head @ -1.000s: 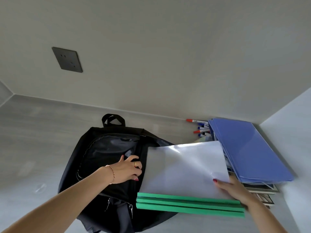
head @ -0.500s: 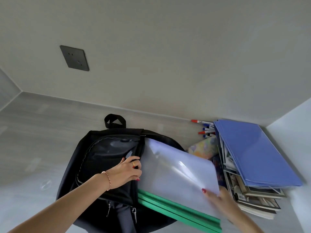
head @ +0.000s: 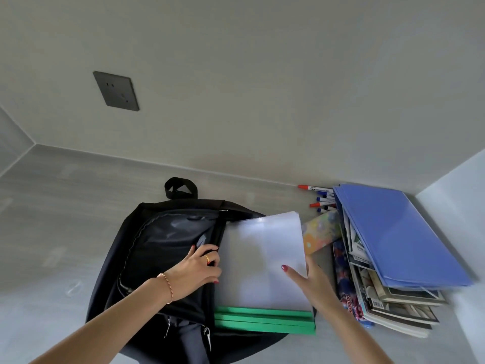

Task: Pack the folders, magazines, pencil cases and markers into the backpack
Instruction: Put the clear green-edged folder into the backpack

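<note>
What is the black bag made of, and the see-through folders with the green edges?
The black backpack looks like soft woven fabric: matte, with sagging folds. The clear folders with green spines look like thin glossy plastic, since light glares off them; the spines look stiffer.

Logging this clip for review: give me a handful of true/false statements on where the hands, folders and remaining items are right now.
1. The left hand grips the open edge of the black backpack. True.
2. The right hand holds the blue folders. False: it holds the clear folders with green spines; the blue folders lie on the magazine stack.
3. The markers are in the backpack. False: they lie by the wall.
4. A colourful pencil case lies beside the clear folders. True.
</note>
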